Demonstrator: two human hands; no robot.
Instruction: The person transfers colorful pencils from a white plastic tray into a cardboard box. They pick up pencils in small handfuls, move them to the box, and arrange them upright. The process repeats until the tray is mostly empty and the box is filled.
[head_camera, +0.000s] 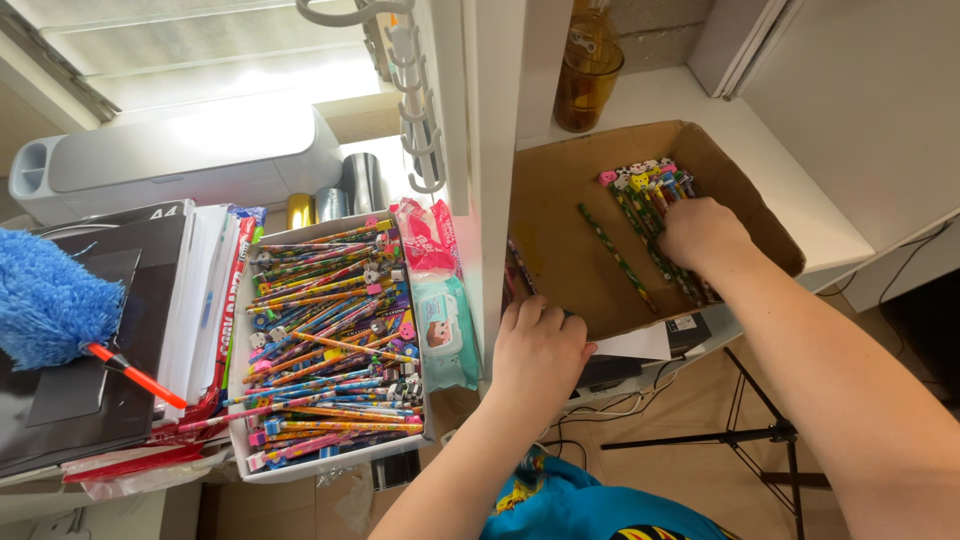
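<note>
- Head view, biggest thing first: a brown cardboard box (560, 230) sits tilted on a white shelf (800, 190) to the right of a white upright post (490, 150), its open top facing the camera.
- A pale grey machine (180, 155) stands at the back left under the window.
- A white tray (240, 400), left of the post, is heaped with colourful pencils (330, 340) that carry small eraser toppers.
- A stack of dark folders and white paper (190, 290) lies beside the tray, with a blue fluffy duster (45, 295) on a red handle resting over it.
- Two packs of wet wipes (440, 320), one pink and one teal, stand between the tray and the post.
- An amber glass jar (588, 70) stands on the shelf behind the box.
- The right hand (700, 232) is inside the box, fingers curled down onto a bundle of pencils (650, 195) lying against the far right wall; whether it actually grips them I cannot tell.
- The left hand (538, 345) is clamped on the near edge of the box, fingers over the rim.
- A single green pencil (615, 258) lies loose on the box floor, apart from the bundle.
</note>
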